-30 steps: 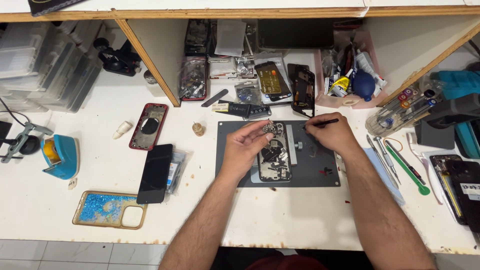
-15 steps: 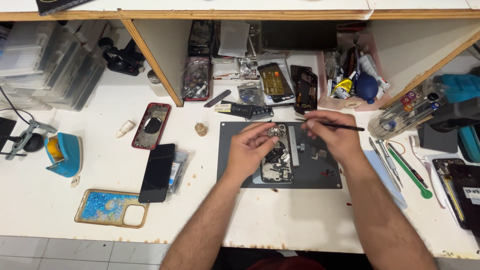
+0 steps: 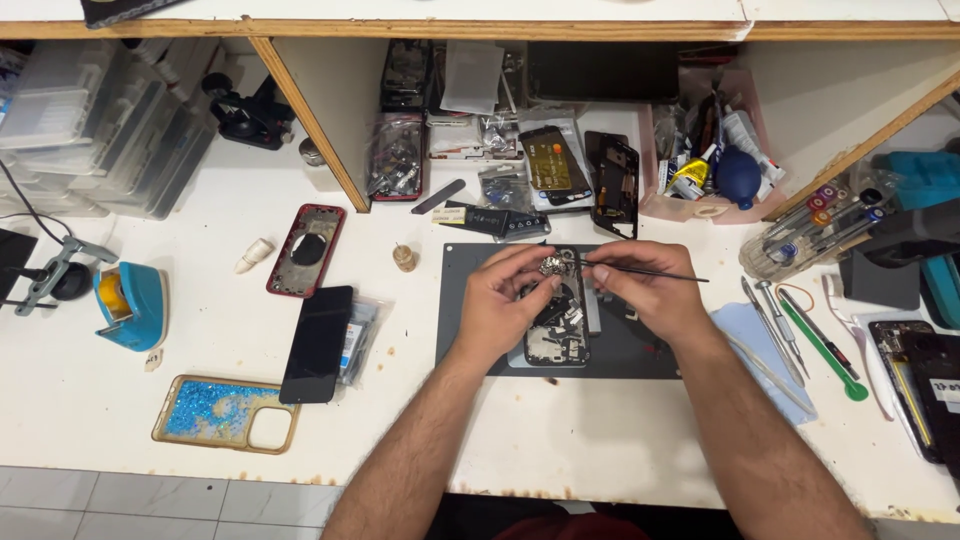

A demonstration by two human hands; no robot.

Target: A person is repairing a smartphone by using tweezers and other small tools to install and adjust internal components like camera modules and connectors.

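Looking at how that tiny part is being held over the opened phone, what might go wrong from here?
The small metal part is pinched only at the left hand's fingertips, so it could slip into the opened phone or roll off the dark mat. The thin tool in the right hand points at it, so a slip might scratch the exposed parts below.

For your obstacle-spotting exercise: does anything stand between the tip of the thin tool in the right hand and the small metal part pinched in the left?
Nothing visible does. The left hand pinches the small metal part above the opened phone on the dark mat. The thin tool in the right hand reaches it from the right, its tip at the part.
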